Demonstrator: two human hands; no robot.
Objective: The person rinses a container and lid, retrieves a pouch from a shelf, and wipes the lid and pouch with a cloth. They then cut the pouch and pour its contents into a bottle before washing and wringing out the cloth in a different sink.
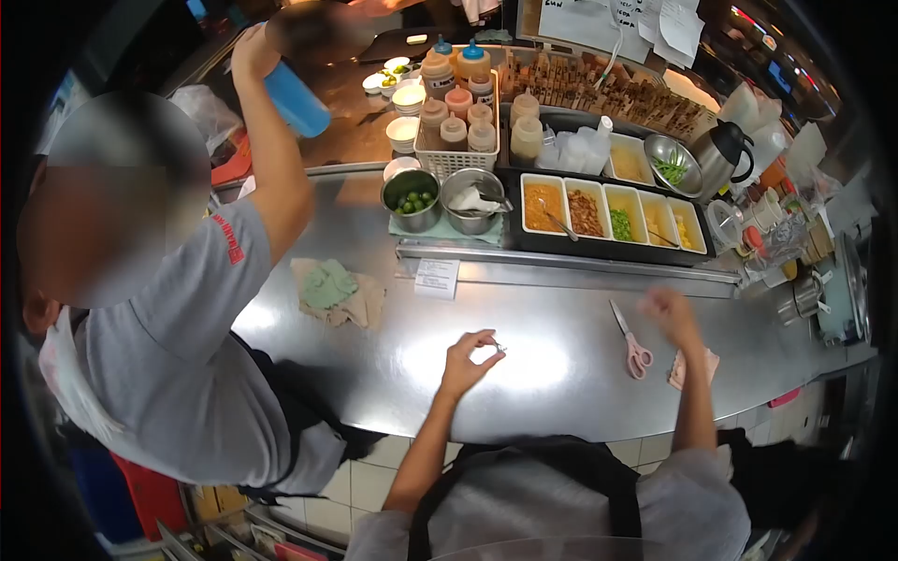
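My left hand [468,363] is over the steel counter [421,374], thumb and forefinger pinched together. Between their tips is a small shiny bit, too small to name. My right hand [672,318] is raised over the counter's right part, its fingers smeared by motion. Just left of it lie pink-handled scissors [638,353], blades pointing away from me. A folded pinkish cloth [702,370] rests beneath my right forearm. Ahead of my left hand, a printed slip [437,279] hangs at the ledge [561,266].
At left, a co-worker [187,346] in grey reaches up beside a blue bottle [297,101]. Green and beige cloths [327,285] lie nearby. Along the back are a pot of limes [412,201], a metal pot [470,213], a sauce-bottle basket [426,161], topping tubs [586,213] and a thermal jug [720,154].
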